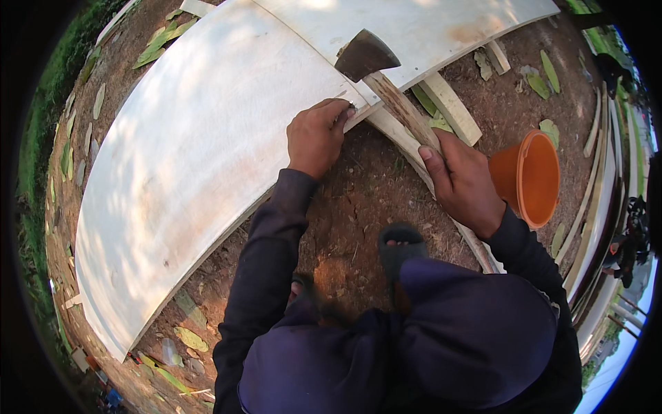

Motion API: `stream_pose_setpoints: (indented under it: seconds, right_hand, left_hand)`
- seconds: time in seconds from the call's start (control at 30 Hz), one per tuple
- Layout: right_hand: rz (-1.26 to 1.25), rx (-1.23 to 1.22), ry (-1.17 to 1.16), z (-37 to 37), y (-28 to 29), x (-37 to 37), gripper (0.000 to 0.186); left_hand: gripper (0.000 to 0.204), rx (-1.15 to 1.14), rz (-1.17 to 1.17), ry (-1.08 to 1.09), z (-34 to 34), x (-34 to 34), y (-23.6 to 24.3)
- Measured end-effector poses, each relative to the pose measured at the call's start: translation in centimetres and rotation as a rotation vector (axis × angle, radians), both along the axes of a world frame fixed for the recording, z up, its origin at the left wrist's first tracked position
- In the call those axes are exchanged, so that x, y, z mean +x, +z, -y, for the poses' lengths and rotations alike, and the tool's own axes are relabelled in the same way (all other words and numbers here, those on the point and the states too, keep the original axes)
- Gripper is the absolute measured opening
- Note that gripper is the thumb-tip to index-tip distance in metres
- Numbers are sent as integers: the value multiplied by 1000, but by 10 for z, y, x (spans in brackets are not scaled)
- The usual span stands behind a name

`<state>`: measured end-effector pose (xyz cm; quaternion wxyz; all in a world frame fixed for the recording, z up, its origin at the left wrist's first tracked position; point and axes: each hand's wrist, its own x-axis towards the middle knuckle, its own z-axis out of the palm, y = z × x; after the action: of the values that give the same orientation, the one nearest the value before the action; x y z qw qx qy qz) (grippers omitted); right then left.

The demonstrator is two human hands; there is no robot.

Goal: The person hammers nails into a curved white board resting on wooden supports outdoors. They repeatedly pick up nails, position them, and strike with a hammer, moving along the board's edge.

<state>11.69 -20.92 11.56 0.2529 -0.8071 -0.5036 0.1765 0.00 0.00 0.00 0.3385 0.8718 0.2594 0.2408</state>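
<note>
My right hand (463, 181) is wrapped around the wooden handle of a hatchet (393, 93). Its dark metal head is above the white boards, close to the seam between them. At the near edge of the left white board (200, 138), beside that seam, my left hand (317, 134) is closed in a pinch. Between thumb and forefinger is what looks like a small dark nail (352, 106), mostly hidden by the fingers. The second white board (441, 34) meets the first at the seam, with small dark dots near its edge.
An orange bucket (503, 172) lies tipped beside my right hand. Wooden strips (452, 107) jut out from under the boards. My sandalled feet (400, 245) are on brown soil with scattered leaves. Long boards (598, 200) lie at the far right.
</note>
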Motion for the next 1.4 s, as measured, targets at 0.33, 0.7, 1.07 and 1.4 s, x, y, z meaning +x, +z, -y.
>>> stream_pose_setpoints:
  seconds: [0.33,0.7,1.07,1.4]
  right_hand:
    - [24,106,-47,-6,4,-5,29]
    - [76,128,-34,-3,10,-13,28]
    - [90,119,-57,-5,14,-10,31]
    - [120,236,-82,-9,27,-15,30]
  left_hand:
    - [16,-22,49,-1,-4,-2,-3]
    - [14,-36,30,0,0,-4,-7]
    - [25,-422,286,165,-12,-5,2]
    - [33,-528,382,282,-12,-6,-1]
